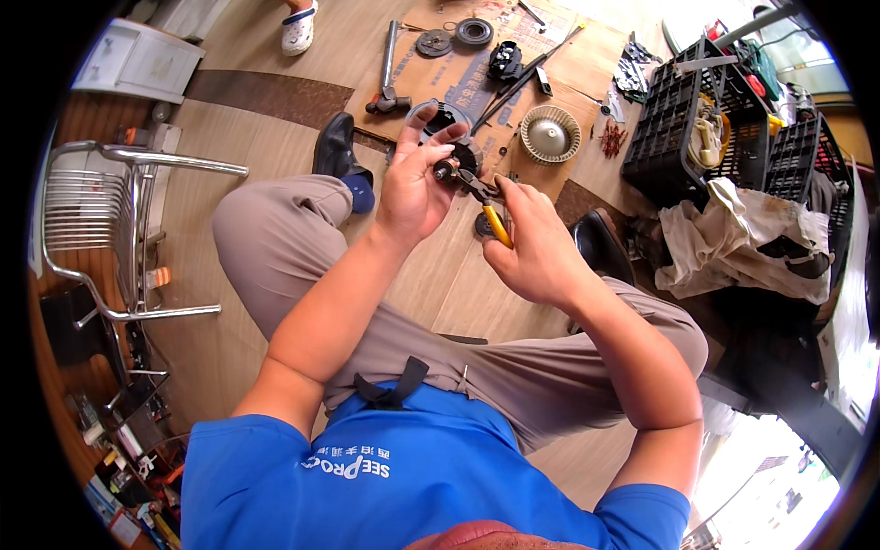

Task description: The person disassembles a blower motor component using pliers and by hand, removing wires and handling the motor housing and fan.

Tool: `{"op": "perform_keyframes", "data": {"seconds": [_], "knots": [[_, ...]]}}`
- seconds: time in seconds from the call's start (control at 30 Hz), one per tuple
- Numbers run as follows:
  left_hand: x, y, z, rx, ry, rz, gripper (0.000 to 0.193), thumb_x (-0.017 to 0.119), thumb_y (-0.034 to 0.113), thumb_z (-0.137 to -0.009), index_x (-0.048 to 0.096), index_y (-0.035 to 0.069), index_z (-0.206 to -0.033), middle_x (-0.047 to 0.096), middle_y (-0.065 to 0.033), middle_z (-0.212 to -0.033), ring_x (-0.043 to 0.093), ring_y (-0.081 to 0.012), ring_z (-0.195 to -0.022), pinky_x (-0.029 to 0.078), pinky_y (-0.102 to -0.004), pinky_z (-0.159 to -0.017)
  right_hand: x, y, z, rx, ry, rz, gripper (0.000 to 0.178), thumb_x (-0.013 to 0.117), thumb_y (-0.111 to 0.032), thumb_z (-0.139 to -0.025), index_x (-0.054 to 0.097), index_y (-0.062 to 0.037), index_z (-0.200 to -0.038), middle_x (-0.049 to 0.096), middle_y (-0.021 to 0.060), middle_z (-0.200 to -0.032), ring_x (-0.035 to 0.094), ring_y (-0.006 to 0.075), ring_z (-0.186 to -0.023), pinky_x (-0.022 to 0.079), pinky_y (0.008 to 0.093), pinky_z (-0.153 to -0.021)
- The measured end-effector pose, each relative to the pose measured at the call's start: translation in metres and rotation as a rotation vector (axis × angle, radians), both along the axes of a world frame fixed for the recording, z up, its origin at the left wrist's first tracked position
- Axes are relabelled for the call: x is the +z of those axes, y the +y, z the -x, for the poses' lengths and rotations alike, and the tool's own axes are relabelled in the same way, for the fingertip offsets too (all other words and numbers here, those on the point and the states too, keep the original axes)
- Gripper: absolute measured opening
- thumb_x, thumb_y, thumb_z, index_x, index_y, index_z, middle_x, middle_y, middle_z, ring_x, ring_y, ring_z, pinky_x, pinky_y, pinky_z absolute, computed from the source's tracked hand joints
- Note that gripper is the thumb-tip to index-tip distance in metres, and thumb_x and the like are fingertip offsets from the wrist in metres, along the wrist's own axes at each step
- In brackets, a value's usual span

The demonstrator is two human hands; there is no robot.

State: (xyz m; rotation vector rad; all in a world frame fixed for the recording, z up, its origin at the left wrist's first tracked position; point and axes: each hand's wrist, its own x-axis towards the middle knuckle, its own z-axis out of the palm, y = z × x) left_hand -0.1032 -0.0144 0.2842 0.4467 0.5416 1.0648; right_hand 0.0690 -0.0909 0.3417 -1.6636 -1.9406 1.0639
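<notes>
In front of me, above the floor, my left hand (pixel 412 191) grips a dark round part (pixel 469 158) with a short metal stub, perhaps a piece of a motor. Its thumb and some fingers press on the part, while other fingers stick up. My right hand (pixel 534 240) is closed round a pair of pliers with yellow handles (pixel 496 225). The pliers' jaws reach the dark part; whether they bite on it is too small to tell. Just beyond my hands lies a grey round housing (pixel 444 117), partly hidden by my left fingers.
Flat cardboard (pixel 587 69) bears a hammer (pixel 390 92), a fan wheel (pixel 550 135), dark discs (pixel 473 32) and a black block (pixel 505 60). Black crates (pixel 660 128) and a pale cloth (pixel 742 238) stand right. A metal chair (pixel 137 229) is left; another person's foot (pixel 299 32) is beyond.
</notes>
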Motion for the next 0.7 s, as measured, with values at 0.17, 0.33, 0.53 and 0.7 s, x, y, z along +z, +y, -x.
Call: {"op": "perform_keyframes", "data": {"seconds": [0.17,0.33,0.53,0.7], "knots": [[-0.008,0.005,0.001,0.024,0.053,0.016,0.039,0.045,0.009,-0.088,0.051,0.002,-0.126,0.055,-0.0172,-0.129,0.056,-0.031,-0.117,0.046,-0.0516,-0.102,-0.001,-0.005,-0.002,-0.019,-0.087,-0.16,0.067,0.061,-0.015,-0.076,0.039,0.0111,-0.134,0.05,0.0294,-0.124,0.047,0.0433,-0.116,0.039,0.0474,-0.103],[-0.012,0.006,0.002,-0.035,-0.071,0.101,0.031,0.044,0.011,-0.089,0.055,0.002,-0.116,0.057,-0.0189,-0.13,0.056,-0.0355,-0.117,0.045,-0.052,-0.102,0.0,-0.005,0.005,0.018,-0.111,-0.102,0.066,0.06,-0.014,-0.077,0.038,0.0108,-0.134,0.05,0.0291,-0.122,0.048,0.0425,-0.114,0.04,0.0486,-0.101],[-0.011,0.001,0.0,-0.043,-0.137,0.174,0.025,0.042,0.016,-0.094,0.055,0.004,-0.111,0.06,-0.0182,-0.125,0.06,-0.0362,-0.112,0.049,-0.0515,-0.096,-0.005,-0.005,0.01,0.03,-0.005,0.032,0.06,0.056,-0.013,-0.08,0.04,0.0095,-0.133,0.051,0.0301,-0.12,0.051,0.0435,-0.113,0.043,0.0468,-0.098],[-0.018,0.001,0.003,0.001,0.1,0.16,0.025,0.044,0.022,-0.098,0.054,0.004,-0.113,0.063,-0.0157,-0.117,0.063,-0.0314,-0.1,0.055,-0.0448,-0.081,-0.003,0.003,0.008,-0.033,0.279,0.46,0.054,0.057,-0.015,-0.081,0.047,0.007,-0.129,0.057,0.0299,-0.115,0.056,0.0415,-0.11,0.045,0.045,-0.095]]}}
